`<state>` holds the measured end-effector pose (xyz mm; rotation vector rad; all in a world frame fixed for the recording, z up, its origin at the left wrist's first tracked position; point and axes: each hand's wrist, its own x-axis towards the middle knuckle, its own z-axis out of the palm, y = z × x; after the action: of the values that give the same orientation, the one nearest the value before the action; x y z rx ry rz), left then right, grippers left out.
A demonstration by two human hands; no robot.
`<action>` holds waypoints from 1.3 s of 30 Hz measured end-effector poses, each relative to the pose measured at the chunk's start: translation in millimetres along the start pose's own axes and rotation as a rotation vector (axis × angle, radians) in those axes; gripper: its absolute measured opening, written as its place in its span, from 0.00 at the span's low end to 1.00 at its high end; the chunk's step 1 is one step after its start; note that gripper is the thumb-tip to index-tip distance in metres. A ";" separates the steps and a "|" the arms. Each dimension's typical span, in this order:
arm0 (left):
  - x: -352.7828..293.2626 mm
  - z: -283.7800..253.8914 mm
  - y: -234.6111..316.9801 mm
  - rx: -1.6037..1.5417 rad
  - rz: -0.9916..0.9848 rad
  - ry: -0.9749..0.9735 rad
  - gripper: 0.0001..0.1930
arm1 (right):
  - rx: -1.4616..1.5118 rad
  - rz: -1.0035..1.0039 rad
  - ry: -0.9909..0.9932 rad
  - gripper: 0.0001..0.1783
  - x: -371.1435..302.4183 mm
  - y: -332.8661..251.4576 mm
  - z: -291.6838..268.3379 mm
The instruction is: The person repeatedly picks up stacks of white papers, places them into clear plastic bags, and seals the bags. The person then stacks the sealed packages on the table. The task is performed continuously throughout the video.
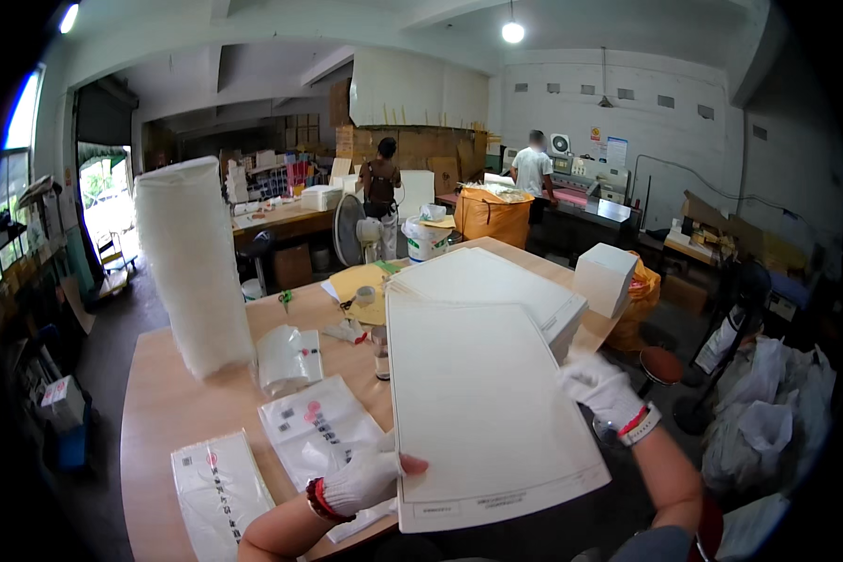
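Observation:
In my left hand (365, 480), gloved in white with the thumb tip bare, is the lower left edge of a large white paper sheet (487, 393). The thumb presses on top of the sheet, which has a thin printed border and small print along its near end. My right hand (607, 391), also in a white glove, is beside the sheet's right edge. Motion blurs its fingers, so I cannot tell whether they touch the paper. Beyond the held sheet lies a thick stack of similar large sheets (496, 276).
Printed plastic bags (223, 492) lie on the wooden table's left side, near a tall white roll (192, 272). Tape (365, 295) and a glass jar (381, 351) are mid-table. A white block of paper (606, 278) stands right. Two people work farther back.

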<state>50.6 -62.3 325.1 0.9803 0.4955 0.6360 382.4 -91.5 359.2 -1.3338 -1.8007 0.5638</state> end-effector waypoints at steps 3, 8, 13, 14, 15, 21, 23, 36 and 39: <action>4.0 -28.0 -39.5 0.518 0.193 -0.040 0.30 | 0.815 0.337 0.178 0.17 -40.8 56.8 62.0; 25.3 -1.0 -135.8 1.485 0.929 0.360 0.49 | -0.014 -0.138 0.638 0.20 -58.5 61.3 219.0; 10.1 -39.0 -126.8 1.304 0.721 0.278 0.41 | 0.282 0.003 0.502 0.17 -73.7 43.4 221.1; 11.0 -63.3 -123.0 1.392 0.596 0.469 0.41 | 0.256 -0.034 0.470 0.17 -77.7 56.3 216.1; 14.0 -91.1 -114.4 1.639 0.608 0.701 0.39 | 0.088 -0.125 0.381 0.17 -84.9 78.5 213.4; 37.9 -210.7 -89.5 1.090 -0.010 0.764 0.26 | -0.117 0.067 -0.082 0.13 -110.6 91.9 234.1; 51.2 -189.4 -119.6 1.341 0.201 0.784 0.17 | -0.542 -0.053 -0.345 0.15 -93.5 111.5 252.7; 24.4 -244.9 -258.5 1.868 0.552 0.342 0.25 | -0.391 0.401 -0.241 0.25 47.2 171.6 375.8; -4.7 -264.7 -221.9 2.053 0.578 1.324 0.21 | -0.476 0.364 -0.430 0.24 64.2 201.7 376.8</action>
<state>-64.3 3.7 6.0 2.6046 2.3573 1.2359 184.8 78.2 14.4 -2.0117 -2.1377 0.6804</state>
